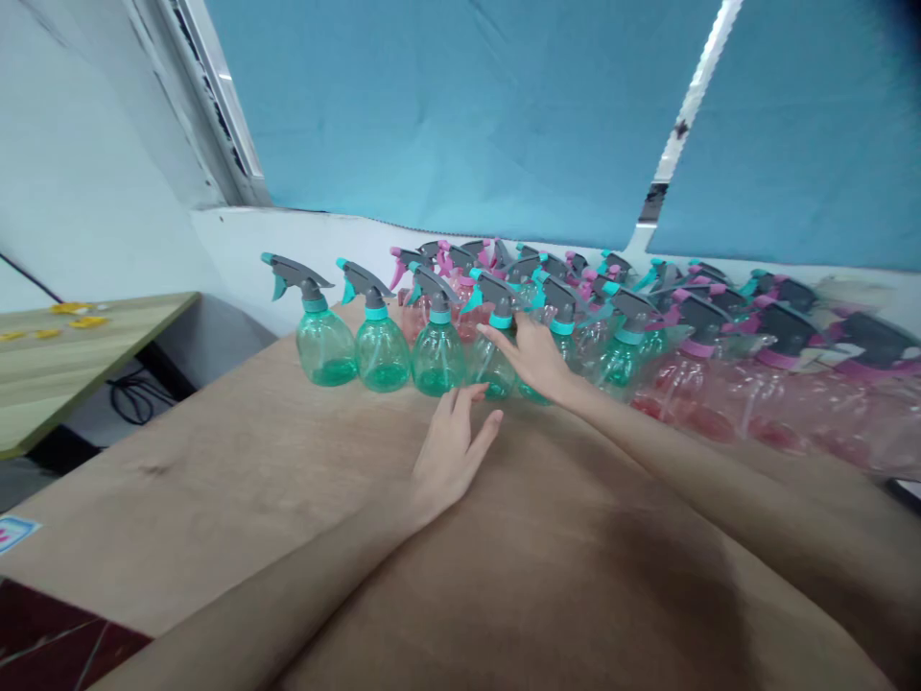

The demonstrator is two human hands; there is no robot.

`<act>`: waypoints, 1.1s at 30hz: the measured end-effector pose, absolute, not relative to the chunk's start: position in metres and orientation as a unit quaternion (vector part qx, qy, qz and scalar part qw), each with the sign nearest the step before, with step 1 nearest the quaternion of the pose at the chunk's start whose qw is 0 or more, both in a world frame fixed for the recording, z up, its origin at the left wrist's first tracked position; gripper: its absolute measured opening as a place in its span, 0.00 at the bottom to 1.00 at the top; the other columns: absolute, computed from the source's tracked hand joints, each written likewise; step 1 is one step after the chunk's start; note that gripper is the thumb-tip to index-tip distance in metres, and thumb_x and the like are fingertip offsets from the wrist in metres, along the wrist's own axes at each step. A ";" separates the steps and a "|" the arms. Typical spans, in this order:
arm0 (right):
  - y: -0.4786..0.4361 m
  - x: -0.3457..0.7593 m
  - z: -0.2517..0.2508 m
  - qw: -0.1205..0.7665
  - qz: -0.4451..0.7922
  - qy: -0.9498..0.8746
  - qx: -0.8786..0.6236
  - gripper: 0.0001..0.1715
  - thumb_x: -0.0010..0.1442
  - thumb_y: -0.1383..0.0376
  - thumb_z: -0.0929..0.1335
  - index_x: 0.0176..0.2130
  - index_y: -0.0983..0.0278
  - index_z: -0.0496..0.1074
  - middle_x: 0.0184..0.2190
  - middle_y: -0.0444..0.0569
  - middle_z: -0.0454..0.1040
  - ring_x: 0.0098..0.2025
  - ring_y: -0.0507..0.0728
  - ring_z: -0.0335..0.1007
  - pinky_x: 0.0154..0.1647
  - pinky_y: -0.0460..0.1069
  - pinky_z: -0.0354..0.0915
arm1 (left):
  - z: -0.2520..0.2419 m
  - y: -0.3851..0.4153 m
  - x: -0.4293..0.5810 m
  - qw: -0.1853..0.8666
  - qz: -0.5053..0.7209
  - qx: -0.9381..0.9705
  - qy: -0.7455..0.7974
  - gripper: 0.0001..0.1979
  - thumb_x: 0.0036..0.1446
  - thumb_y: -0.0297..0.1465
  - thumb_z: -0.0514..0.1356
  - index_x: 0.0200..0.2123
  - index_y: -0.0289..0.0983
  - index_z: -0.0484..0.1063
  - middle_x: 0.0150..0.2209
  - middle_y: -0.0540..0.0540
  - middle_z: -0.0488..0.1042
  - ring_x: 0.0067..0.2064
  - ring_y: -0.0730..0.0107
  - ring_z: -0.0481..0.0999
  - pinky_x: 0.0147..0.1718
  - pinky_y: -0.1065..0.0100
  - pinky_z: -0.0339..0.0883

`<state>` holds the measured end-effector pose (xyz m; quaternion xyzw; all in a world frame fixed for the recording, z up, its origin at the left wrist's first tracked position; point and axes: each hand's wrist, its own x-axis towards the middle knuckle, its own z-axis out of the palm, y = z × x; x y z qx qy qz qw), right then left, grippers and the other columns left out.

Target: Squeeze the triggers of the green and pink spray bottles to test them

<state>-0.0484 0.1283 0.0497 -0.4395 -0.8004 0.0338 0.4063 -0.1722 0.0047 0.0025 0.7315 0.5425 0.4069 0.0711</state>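
Several small spray bottles stand in rows at the far side of a brown cardboard-covered table (237, 480). The front ones are clear green with teal collars and grey triggers (322, 341); pink ones (691, 379) stand at the right and behind. My right hand (533, 357) reaches into the front row, fingers stretched out and touching a green bottle (495, 357) below its trigger. My left hand (452, 446) lies just in front of that row, fingers spread and extended, holding nothing, its tips close to the bottles.
A blue curtain (460, 106) hangs behind the bottles over a white sill. A wooden table (64, 360) with small yellow pieces stands at the left, black cables on the floor beneath it. A sticker (14, 531) lies at the table's left edge.
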 end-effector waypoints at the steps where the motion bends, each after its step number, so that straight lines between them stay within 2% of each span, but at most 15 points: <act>1: 0.125 -0.048 0.050 0.411 0.040 -0.799 -0.437 0.32 0.57 0.46 0.57 0.43 0.72 0.64 0.34 0.60 0.70 0.40 0.64 0.67 0.36 0.55 0.62 | 0.003 0.005 -0.172 0.076 0.411 0.728 0.543 0.14 0.63 0.35 0.48 0.51 0.38 0.57 0.46 0.44 0.64 0.51 0.64 0.64 0.50 0.61 0.57; 6: 0.108 -0.039 0.060 0.412 0.035 -0.808 -0.421 0.32 0.58 0.49 0.59 0.48 0.73 0.64 0.42 0.62 0.69 0.48 0.64 0.63 0.45 0.57 0.61 | 0.004 0.007 -0.173 0.094 0.418 0.713 0.555 0.14 0.64 0.36 0.48 0.50 0.38 0.58 0.45 0.44 0.66 0.49 0.64 0.66 0.49 0.61 0.58; 12: 0.095 -0.018 0.071 0.396 0.029 -0.821 -0.411 0.28 0.57 0.54 0.62 0.48 0.73 0.66 0.42 0.59 0.72 0.45 0.62 0.68 0.46 0.55 0.62 | 0.003 0.009 -0.174 0.104 0.420 0.705 0.563 0.15 0.63 0.37 0.49 0.51 0.38 0.58 0.45 0.44 0.67 0.49 0.64 0.67 0.49 0.61 0.58; 18: 0.078 0.012 0.078 0.352 0.074 -0.826 -0.434 0.17 0.56 0.57 0.63 0.40 0.63 0.72 0.34 0.48 0.77 0.34 0.56 0.73 0.38 0.52 0.65 | 0.000 0.012 -0.175 0.102 0.427 0.699 0.564 0.16 0.62 0.39 0.48 0.51 0.39 0.59 0.44 0.44 0.68 0.48 0.63 0.68 0.48 0.58 0.60; 22: 0.076 0.035 0.076 0.355 0.038 -0.799 -0.485 0.14 0.55 0.57 0.63 0.36 0.62 0.72 0.34 0.46 0.77 0.37 0.57 0.72 0.39 0.52 0.64 | -0.001 0.012 -0.176 0.103 0.429 0.697 0.565 0.16 0.62 0.38 0.50 0.51 0.39 0.59 0.43 0.45 0.68 0.47 0.64 0.68 0.47 0.59 0.61; 25: 0.082 0.048 0.070 0.348 0.011 -0.774 -0.529 0.17 0.55 0.54 0.64 0.38 0.63 0.71 0.36 0.50 0.75 0.40 0.59 0.71 0.39 0.53 0.63 | -0.001 0.013 -0.176 0.101 0.430 0.697 0.565 0.16 0.61 0.38 0.51 0.50 0.40 0.59 0.42 0.46 0.68 0.46 0.64 0.68 0.47 0.59 0.61; 29: 0.092 0.052 0.062 0.292 0.014 -0.770 -0.567 0.30 0.52 0.46 0.62 0.42 0.67 0.70 0.35 0.56 0.75 0.40 0.64 0.70 0.37 0.54 0.63 | 0.000 0.014 -0.177 0.099 0.433 0.697 0.562 0.15 0.60 0.36 0.52 0.50 0.40 0.59 0.41 0.47 0.68 0.45 0.64 0.69 0.46 0.59 0.62; 33: 0.100 0.044 0.060 0.273 0.080 -0.762 -0.582 0.42 0.48 0.40 0.61 0.47 0.71 0.66 0.30 0.58 0.74 0.37 0.65 0.71 0.32 0.53 0.62 | 0.000 0.015 -0.177 0.102 0.435 0.697 0.562 0.15 0.59 0.36 0.53 0.49 0.39 0.59 0.41 0.46 0.67 0.44 0.64 0.70 0.44 0.60 0.64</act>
